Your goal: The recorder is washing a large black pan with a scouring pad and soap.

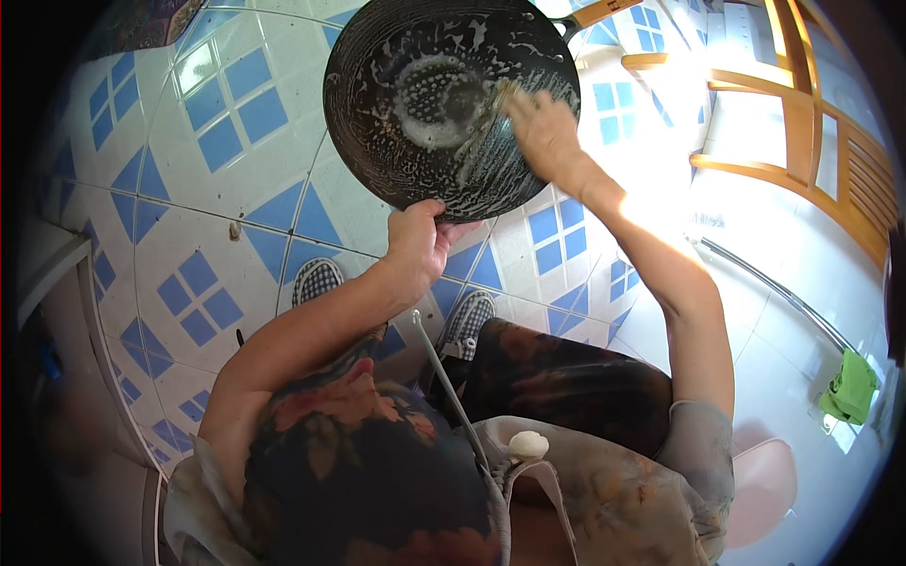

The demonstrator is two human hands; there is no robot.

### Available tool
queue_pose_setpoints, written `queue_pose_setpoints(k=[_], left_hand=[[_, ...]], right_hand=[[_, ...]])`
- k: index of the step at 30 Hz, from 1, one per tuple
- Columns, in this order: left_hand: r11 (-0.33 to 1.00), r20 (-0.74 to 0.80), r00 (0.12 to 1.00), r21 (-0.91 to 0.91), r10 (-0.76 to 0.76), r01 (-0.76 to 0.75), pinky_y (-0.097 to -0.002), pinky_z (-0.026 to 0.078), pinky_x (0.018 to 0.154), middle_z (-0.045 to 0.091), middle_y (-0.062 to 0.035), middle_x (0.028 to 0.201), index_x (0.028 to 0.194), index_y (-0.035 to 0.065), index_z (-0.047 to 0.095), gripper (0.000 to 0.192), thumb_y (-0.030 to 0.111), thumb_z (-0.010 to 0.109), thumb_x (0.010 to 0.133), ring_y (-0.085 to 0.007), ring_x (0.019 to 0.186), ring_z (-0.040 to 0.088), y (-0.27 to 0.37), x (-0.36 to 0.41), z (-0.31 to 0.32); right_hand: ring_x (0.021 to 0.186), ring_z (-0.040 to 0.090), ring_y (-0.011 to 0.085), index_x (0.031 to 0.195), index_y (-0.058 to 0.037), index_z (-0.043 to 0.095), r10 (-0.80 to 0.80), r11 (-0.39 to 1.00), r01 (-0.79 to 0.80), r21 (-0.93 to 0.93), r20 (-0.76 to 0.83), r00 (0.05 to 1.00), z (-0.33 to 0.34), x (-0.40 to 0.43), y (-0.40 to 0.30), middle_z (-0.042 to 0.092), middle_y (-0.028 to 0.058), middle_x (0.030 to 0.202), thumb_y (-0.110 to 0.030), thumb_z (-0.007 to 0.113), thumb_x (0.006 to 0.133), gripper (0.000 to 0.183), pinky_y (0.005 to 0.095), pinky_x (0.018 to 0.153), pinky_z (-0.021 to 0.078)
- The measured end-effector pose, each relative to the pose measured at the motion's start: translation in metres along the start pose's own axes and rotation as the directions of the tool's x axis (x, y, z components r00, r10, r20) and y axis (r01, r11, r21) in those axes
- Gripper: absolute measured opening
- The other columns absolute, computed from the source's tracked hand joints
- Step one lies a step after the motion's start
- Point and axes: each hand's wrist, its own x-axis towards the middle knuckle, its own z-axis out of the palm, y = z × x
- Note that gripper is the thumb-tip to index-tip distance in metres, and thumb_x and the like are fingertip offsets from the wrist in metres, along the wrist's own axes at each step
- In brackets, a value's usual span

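Note:
A round black wok (396,166) with a wooden handle (607,11) is held up over the tiled floor, its inside towards me. Soapy foam streaks its wall, and a bubbly puddle lies at its bottom. My left hand (422,244) grips the near rim, thumb on the edge and fingers underneath. Inside the wok, at the right wall, my right hand (543,134) presses a yellowish scrubber (501,99), partly hidden by the fingers and blurred; its exact kind cannot be told.
Blue-and-white floor tiles (205,233) lie below, with my checkered shoes (318,278) on them. A wooden chair (800,134) stands at the right, near a metal pole (778,290) and a green cloth (849,389). A pink plastic object (764,492) is at lower right.

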Motion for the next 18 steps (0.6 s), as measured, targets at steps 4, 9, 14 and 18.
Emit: queue_pose_setpoints(k=[4, 9, 14, 18], left_hand=[[1.0, -0.032, 0.999, 0.016, -0.004, 0.005, -0.0579, 0.054, 0.092, 0.058, -0.0266, 0.118, 0.112, -0.0163, 0.048, 0.028, -0.004, 0.036, 0.09, -0.0429, 0.104, 0.062, 0.006, 0.001, 0.0], [1.0, -0.05, 0.999, -0.014, -0.017, 0.016, -0.0578, 0.056, 0.089, 0.058, -0.0252, 0.113, 0.112, -0.0155, 0.047, 0.027, -0.005, 0.038, 0.089, -0.0411, 0.098, 0.064, 0.004, 0.004, -0.007], [0.999, 0.039, 0.999, -0.039, 0.013, -0.012, -0.0575, 0.059, 0.083, 0.058, -0.0247, 0.11, 0.111, -0.0159, 0.045, 0.025, -0.006, 0.039, 0.088, -0.04, 0.093, 0.066, 0.0, 0.005, -0.003], [0.999, -0.012, 1.0, -0.038, -0.003, 0.003, -0.0568, 0.059, 0.083, 0.059, -0.0252, 0.111, 0.111, -0.0152, 0.047, 0.025, -0.006, 0.04, 0.088, -0.0407, 0.092, 0.066, 0.006, 0.007, -0.003]], right_hand=[[0.097, 0.054, 0.0264, 0.122, -0.0087, 0.059, 0.103, 0.994, -0.11, -0.021, -0.209, 0.973, 0.004, 0.01, 0.001, 0.057, 0.0052, 0.123, -0.007, 0.06, 0.078, 0.044, 0.0367, 0.075, 0.0482], [0.103, 0.058, 0.0361, 0.11, -0.007, 0.064, -0.265, 0.894, 0.061, 0.444, 0.413, 0.871, -0.045, -0.009, -0.06, 0.066, 0.011, 0.113, -0.006, 0.054, 0.081, 0.031, 0.0424, 0.091, 0.052], [0.101, 0.051, 0.0272, 0.122, -0.0054, 0.058, 0.117, 0.991, -0.123, -0.043, -0.118, 0.986, 0.01, 0.009, 0.023, 0.053, 0.0055, 0.129, -0.011, 0.058, 0.081, 0.042, 0.0361, 0.072, 0.0471], [0.105, 0.055, 0.0302, 0.106, -0.0014, 0.066, -0.004, 0.978, -0.046, 0.204, 0.237, 0.972, -0.005, 0.0, -0.022, 0.061, 0.0135, 0.115, -0.011, 0.055, 0.084, 0.027, 0.0388, 0.085, 0.0465]])
